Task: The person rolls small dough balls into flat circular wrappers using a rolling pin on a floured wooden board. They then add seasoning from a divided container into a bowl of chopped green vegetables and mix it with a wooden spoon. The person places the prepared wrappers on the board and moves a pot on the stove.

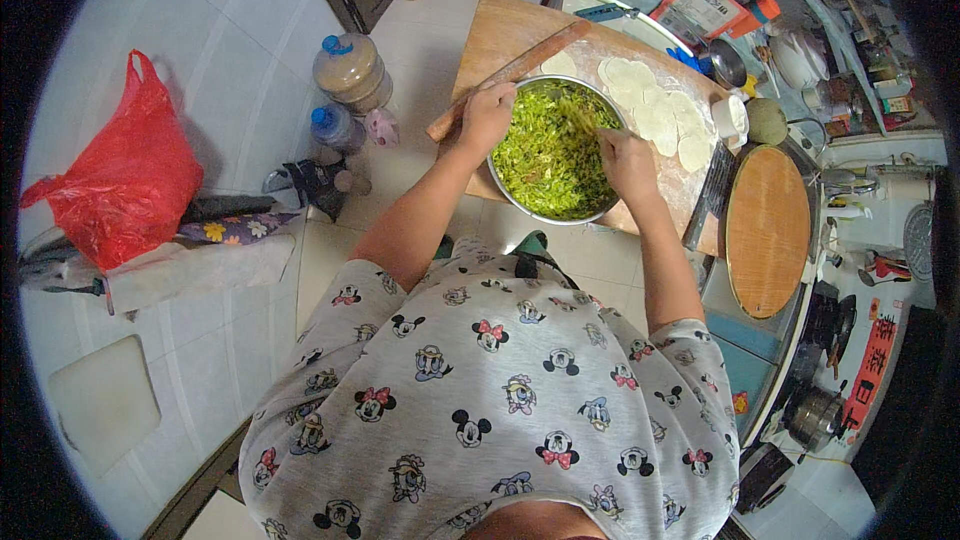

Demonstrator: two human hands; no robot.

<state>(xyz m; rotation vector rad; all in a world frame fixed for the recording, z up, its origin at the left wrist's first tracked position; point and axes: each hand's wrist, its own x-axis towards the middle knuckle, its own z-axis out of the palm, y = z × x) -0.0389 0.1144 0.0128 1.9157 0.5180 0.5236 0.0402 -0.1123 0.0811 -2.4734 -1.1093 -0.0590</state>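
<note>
A round metal bowl (496,178) full of chopped green vegetable filling (544,157) sits at the near edge of a wooden board. My left hand (487,116) grips the bowl's rim on its left side. Inside the right rim, my right hand (627,165) is closed around a slim utensil (581,118) that dips into the filling; it is blurred, and its exact kind is unclear. Thin dough rounds (656,120), some overlapping, lie beyond the bowl to the right. Another dough round (559,64) is partly hidden behind the bowl. A wooden rolling pin (536,52) lies diagonally behind my left hand.
The floured wooden board (495,19) carries a cleaver (709,195) at right, near a white cup (730,120). An oval wooden board (769,232) stands beside it. Water jugs (352,75) are on the floor at left. A red plastic bag (124,180) rests by the left wall.
</note>
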